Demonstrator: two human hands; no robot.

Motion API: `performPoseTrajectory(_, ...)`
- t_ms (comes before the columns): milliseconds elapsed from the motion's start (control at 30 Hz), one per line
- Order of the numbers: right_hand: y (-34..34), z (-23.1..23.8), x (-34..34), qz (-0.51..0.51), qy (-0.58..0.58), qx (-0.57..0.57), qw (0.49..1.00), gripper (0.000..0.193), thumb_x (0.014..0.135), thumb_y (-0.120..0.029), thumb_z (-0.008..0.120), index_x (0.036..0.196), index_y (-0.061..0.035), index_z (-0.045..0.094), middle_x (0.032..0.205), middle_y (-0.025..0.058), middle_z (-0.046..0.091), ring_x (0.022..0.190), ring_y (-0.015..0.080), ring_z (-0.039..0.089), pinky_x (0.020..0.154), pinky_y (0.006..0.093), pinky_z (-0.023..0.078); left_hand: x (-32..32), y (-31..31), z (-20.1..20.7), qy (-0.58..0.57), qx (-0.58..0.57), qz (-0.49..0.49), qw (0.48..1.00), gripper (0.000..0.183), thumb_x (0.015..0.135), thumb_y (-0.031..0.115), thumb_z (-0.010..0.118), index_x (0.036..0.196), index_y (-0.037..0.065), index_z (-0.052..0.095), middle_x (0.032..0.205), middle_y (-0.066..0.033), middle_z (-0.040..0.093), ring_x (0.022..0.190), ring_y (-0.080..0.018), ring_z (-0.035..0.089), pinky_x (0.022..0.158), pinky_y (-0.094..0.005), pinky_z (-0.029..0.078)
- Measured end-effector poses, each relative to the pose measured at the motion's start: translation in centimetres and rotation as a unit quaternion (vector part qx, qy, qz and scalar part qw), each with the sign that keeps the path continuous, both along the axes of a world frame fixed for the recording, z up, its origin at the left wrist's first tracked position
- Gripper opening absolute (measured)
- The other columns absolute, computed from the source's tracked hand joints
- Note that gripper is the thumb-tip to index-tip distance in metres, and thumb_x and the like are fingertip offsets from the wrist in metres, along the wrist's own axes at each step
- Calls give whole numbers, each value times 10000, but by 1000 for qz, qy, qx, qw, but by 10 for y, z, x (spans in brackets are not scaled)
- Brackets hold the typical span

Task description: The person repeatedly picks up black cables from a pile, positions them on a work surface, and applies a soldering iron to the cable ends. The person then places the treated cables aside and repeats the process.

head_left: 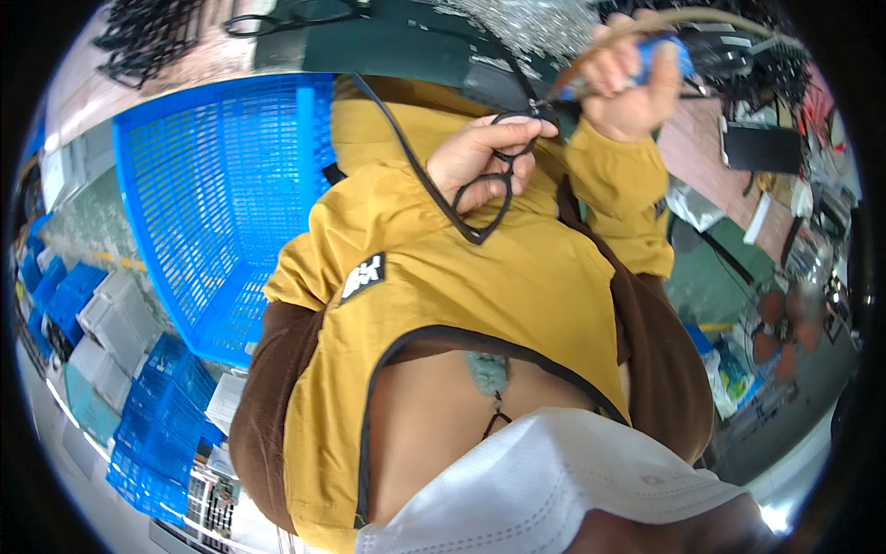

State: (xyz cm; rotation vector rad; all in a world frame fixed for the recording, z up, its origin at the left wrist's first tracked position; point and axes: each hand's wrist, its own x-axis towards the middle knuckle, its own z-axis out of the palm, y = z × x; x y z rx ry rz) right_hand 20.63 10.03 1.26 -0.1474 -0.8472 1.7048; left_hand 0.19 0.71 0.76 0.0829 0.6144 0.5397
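Observation:
My left hand (484,162) pinches a black eyeglass frame (482,231) by its rims. One long temple arm extends up to the left, and another rises toward the table. My right hand (632,88) is closed around a blue hand tool (663,57), its narrow dark end pointing left at the frame's hinge area. Whether the tip touches the frame I cannot tell. A brown cord or hose (711,17) arches over the right hand. Both hands are above my lap, at the edge of the dark green work mat (406,42).
Another black eyeglass frame (295,20) lies on the mat, with a heap of black frames (148,37) at far left. Shiny clear pieces (531,28) are piled beyond my hands. A large blue basket (217,222) stands at my left; a black box (761,148) lies right.

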Motion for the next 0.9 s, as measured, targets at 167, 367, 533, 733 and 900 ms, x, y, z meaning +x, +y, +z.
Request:
performPoseTrajectory(167,2,10,47,-282,-187,-38,940,287,1062,-312,572,1226,-77,583,962,62,601,795,146,561,715,312,493,-94,-11,34,226,195,225,927,630,977,272,637,1482,-37,422,900,-101,682,792,-204,718,617,-287,608)
performPoseTrajectory(367,-57,2,43,-643,-365,126,661,217,938,52,611,1147,73,557,1017,184,670,925,216,652,837,331,546,-190,-17,40,617,230,376,652,584,944,247,763,1279,-58,395,760,-107,577,469,-170,585,362,-272,422)
performPoseTrajectory(533,-114,-28,-13,-138,-566,232,779,162,898,4,711,1054,45,693,1028,154,715,944,246,696,814,349,564,-169,47,37,536,267,355,718,493,938,275,768,1208,-73,547,922,-126,652,672,-205,682,520,-334,563)
performPoseTrajectory(733,-74,-165,-78,2,-558,113,822,284,1072,-203,524,1128,25,683,1106,135,699,1034,279,665,929,358,515,-165,61,19,546,296,426,658,403,993,208,665,1317,-15,578,1133,-129,653,898,-225,672,682,-316,584)
performPoseTrajectory(900,-51,-232,-109,301,-562,-320,701,327,1066,-298,531,862,-71,649,751,26,656,573,130,580,510,247,473,-176,7,-8,573,330,448,602,380,1000,106,632,1330,-61,545,1202,-143,599,967,-164,629,678,-282,621)
